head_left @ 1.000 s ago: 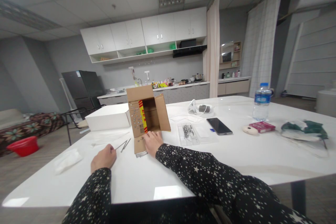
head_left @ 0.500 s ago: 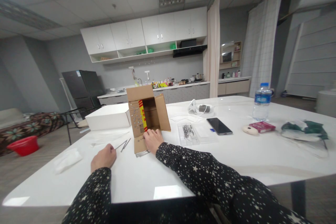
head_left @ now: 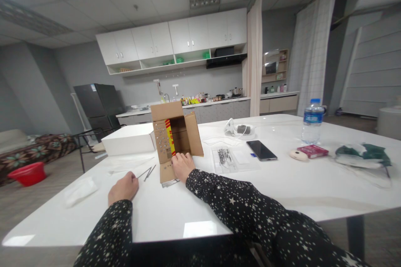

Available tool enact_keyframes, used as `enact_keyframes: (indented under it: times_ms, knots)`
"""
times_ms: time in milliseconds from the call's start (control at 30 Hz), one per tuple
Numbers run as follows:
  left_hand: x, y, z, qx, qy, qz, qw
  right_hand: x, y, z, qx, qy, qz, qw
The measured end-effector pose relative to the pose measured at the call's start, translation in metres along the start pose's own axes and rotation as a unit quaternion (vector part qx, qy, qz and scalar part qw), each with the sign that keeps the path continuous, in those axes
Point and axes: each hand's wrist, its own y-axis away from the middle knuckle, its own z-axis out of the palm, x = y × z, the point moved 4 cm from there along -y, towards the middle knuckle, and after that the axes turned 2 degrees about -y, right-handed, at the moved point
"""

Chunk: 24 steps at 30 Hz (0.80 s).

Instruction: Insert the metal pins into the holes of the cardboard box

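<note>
An open cardboard box (head_left: 179,133) with yellow and red tape stands on the white table, its opening facing me. Rows of small grey round pieces (head_left: 162,139) sit on its left face. My right hand (head_left: 183,167) rests at the lower front flap (head_left: 166,172), fingers bent down and pressed together; what lies under the fingertips is hidden. A few tiny pieces show on that flap beside them. My left hand (head_left: 123,187) lies curled on the table to the left. Thin metal rods (head_left: 147,172) reach out from near its fingertips; whether it grips one is unclear.
Behind the cardboard box is a white box (head_left: 130,138). A clear case of small dark parts (head_left: 224,157), a phone (head_left: 262,150), a white corded device (head_left: 240,129), a water bottle (head_left: 312,121), a dark red packet (head_left: 313,151) and crumpled green-white bags (head_left: 363,155) stand rightward. White plastic (head_left: 81,191) lies left.
Almost nothing differs. My right hand's fingers have shifted very slightly at the flap, while my left hand and the box stay in place.
</note>
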Motion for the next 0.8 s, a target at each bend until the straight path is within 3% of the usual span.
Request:
enact_keyframes:
  times_ms: [800]
  knots:
    - [-0.0010, -0.0016, 0.0011, 0.004, -0.002, 0.000, 1.000, -0.0011, -0.0007, -0.0021, 0.003, -0.003, 0.005, 1.000]
